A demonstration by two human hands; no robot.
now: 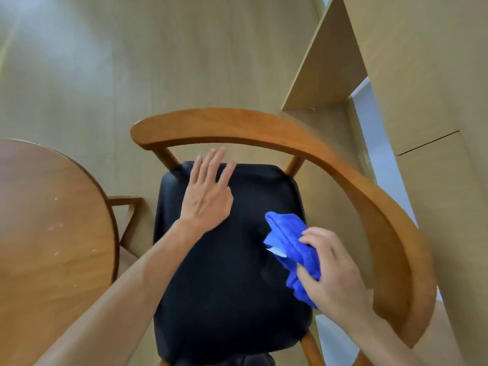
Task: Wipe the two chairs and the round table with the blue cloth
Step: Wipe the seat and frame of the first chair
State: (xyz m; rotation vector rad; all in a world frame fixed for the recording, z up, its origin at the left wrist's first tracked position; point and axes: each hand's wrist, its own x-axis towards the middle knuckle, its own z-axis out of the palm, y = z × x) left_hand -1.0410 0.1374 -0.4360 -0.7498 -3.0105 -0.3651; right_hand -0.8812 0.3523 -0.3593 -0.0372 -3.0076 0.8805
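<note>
1. Gripping the bunched blue cloth (pixel 290 249) with curled fingers and thumb, the right hand (pixel 332 270) works at about 4 o'clock on the black seat pad (pixel 224 273), close to the chair's right side; this placement suits wiping the right edge of the cushion.
2. Spread flat, the left hand (pixel 206 194) has its fingers straight and a little apart, holding nothing, and lies over the far left part of the seat at about 11 o'clock. Whether the palm presses the pad or hovers just above it cannot be told; judged from the pose, it steadies the chair against the wiping strokes.
3. Lying along a line from about 11 o'clock to 5 o'clock, the cloth's free rounded end points up toward the seat's far side, while its near end is hidden in the right hand's grip. A small pale tag shows at its left edge.
4. Curving from 10 o'clock round to 4 o'clock, the wooden chair's armrest-back rail (pixel 264 128) encloses the seat.
5. Sitting at 9 o'clock, the round table (pixel 52 220) is just beside the chair, with pale specks on its top; it looks not yet wiped.
</note>
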